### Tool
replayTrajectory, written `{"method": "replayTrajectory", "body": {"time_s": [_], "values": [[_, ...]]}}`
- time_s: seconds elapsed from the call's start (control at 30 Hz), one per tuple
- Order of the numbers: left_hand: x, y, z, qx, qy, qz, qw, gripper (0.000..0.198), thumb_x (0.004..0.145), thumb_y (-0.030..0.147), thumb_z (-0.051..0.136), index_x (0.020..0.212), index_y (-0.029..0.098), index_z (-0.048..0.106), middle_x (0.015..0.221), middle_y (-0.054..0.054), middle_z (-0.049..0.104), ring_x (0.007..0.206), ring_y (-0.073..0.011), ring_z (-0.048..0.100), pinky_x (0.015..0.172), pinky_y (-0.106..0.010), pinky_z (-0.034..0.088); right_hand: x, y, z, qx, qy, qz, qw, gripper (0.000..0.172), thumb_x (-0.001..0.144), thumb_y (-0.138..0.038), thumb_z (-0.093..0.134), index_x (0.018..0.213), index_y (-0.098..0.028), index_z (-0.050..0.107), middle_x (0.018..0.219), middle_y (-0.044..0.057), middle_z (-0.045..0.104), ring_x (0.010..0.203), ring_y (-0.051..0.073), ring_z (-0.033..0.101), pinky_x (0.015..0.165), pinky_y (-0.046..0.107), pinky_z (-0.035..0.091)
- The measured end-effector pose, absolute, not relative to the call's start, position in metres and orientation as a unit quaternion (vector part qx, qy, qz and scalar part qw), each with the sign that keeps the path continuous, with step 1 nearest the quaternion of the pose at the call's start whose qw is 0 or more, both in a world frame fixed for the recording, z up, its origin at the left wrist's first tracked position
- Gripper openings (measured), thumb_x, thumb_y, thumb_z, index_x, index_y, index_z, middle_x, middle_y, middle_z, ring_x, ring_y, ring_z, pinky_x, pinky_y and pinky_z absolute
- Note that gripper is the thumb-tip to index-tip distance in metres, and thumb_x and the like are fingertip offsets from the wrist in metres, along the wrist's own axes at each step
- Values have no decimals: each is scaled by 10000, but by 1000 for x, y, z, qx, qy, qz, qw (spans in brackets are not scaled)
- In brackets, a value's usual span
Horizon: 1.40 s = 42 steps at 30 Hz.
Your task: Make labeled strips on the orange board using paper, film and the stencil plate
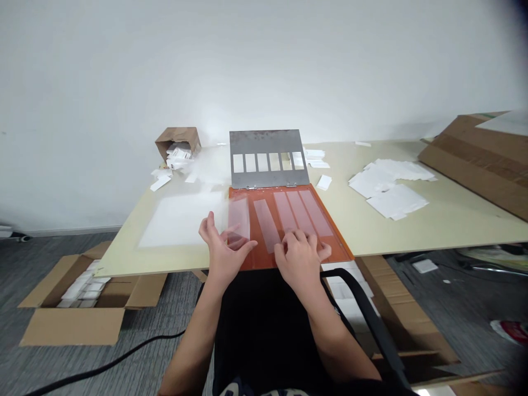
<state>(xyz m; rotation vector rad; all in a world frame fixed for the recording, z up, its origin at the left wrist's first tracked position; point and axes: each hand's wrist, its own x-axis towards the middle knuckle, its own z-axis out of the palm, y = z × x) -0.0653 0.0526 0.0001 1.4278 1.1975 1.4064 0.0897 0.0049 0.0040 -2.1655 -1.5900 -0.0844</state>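
An orange base plate (pixel 259 256) with a hinged grey metal cover (pixel 268 141) lies at the table's front edge, the cover swung up and back. Several translucent plastic strips (pixel 303 212) lie in the plate's right part. My left hand (pixel 223 250) is at the plate's left side, thumb and fingers at the lower end of a translucent strip (pixel 239 212), with fingertips showing through it. My right hand (pixel 300 256) is curled over the plate's front, fingertips at the lower end of a slanted strip (pixel 266 223); the exact grip is partly hidden.
A translucent white sheet stack (pixel 181 220) lies left of the plate. Behind it, a small carton (pixel 177 135) holds white pieces. White scraps (pixel 396 201) and a large carton (pixel 478 165) are on the right. Open boxes (pixel 74 327) stand on the floor; a black chair armrest (pixel 367 308) is at right.
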Motion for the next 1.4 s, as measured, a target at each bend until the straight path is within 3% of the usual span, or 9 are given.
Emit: {"method": "replayTrajectory", "body": {"time_s": [0.3,0.47,0.53,0.8,1.07,1.4], "values": [[-66,53,-1,561,473,555,391,1106,645,309,864,1503,389,170,1528,-147,30,1142,-248,625,805,-382,640,94,4,5,-801,-561,-57,200,136,839,-222,509,857,-173,634,1019,115,674,991,305,482,878,516,236],[-68,49,3,577,476,560,357,1064,660,307,849,1501,370,200,1515,-147,70,1122,-250,639,805,-388,640,100,4,5,-718,-660,-58,213,377,827,-97,477,1149,-233,616,1280,86,637,1134,288,466,938,516,219],[-70,46,7,578,478,562,350,1052,654,314,852,1495,377,224,1511,-134,86,1117,-247,643,810,-384,639,101,5,4,-683,-700,-51,203,386,870,-108,462,1178,-275,621,1285,52,653,1158,280,462,972,539,182],[-80,30,22,579,490,561,331,1001,686,318,840,1494,412,256,1501,-101,131,1070,-222,676,845,-389,632,97,6,1,-695,-687,-82,195,257,951,-225,467,1099,-254,675,1184,59,693,1109,289,471,996,578,137],[-82,23,29,582,506,579,265,873,715,334,821,1462,382,372,1465,-89,248,954,-179,711,865,-384,628,97,4,4,-700,-686,-70,188,237,970,-251,451,1028,-241,680,1123,64,692,1083,282,465,1004,589,126],[-85,22,31,592,502,591,221,787,781,303,744,1471,360,368,1446,-103,274,931,-173,717,803,-348,641,95,5,5,-706,-677,-75,193,237,983,-318,461,997,-225,678,1057,77,702,1053,283,474,1007,601,122]]}}
